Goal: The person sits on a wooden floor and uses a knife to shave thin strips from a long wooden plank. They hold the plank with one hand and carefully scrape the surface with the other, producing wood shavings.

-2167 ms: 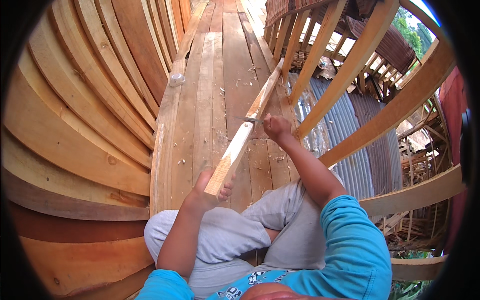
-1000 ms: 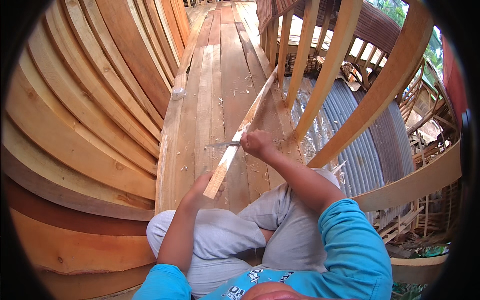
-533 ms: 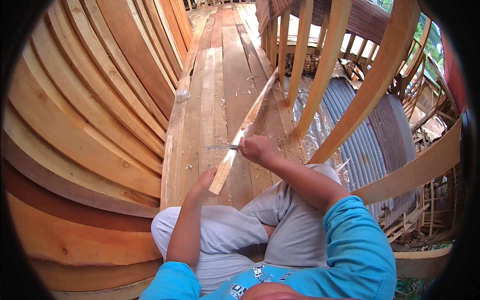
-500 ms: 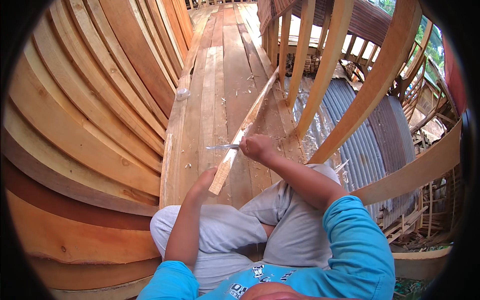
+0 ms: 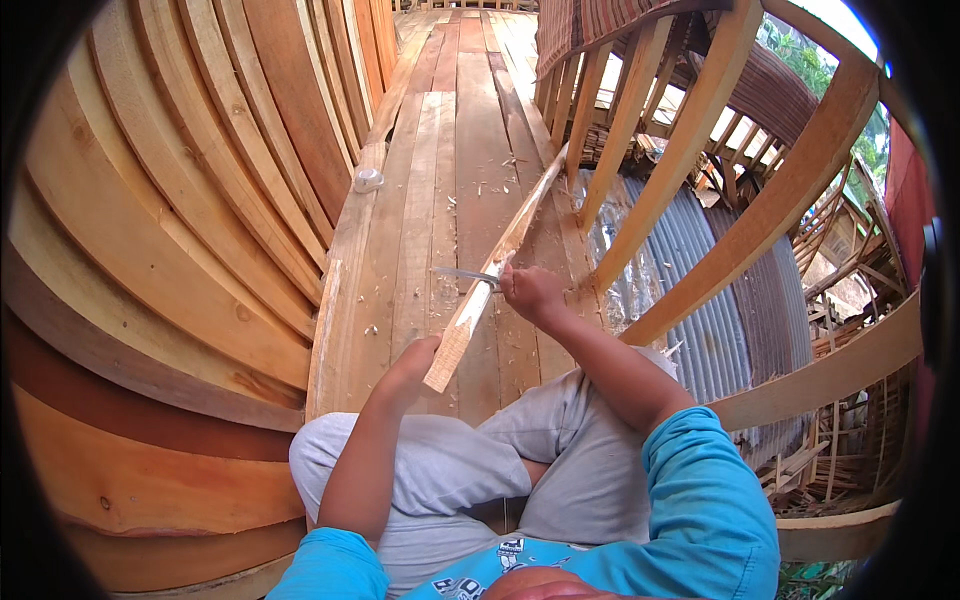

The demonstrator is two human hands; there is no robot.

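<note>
A long strip of wood [image 5: 462, 336] slants across the view, its near end squared and its far end by the railing. Part of its upper face is pale and freshly shaved. My left hand [image 5: 408, 366] is closed round the strip close to its near end, with the fingers partly hidden beneath. In my right hand [image 5: 532, 294] is a knife, held by its handle in a fist. The knife's blade [image 5: 458, 273] lies across the strip, pointing left, and touches or nearly touches the shaved part.
Wood shavings lie scattered on the plank floor [image 5: 410, 240]. A small clear plastic item [image 5: 368, 180] sits by the left wall of upright boards [image 5: 200, 190]. Wooden railing posts [image 5: 690, 140] rise on the right, with corrugated metal sheets [image 5: 690, 290] beyond them. My crossed legs [image 5: 430, 460] are in front.
My right hand and the knife have moved a short way forward along the strip, away from me. My left hand keeps its hold. The view has shifted slightly.
</note>
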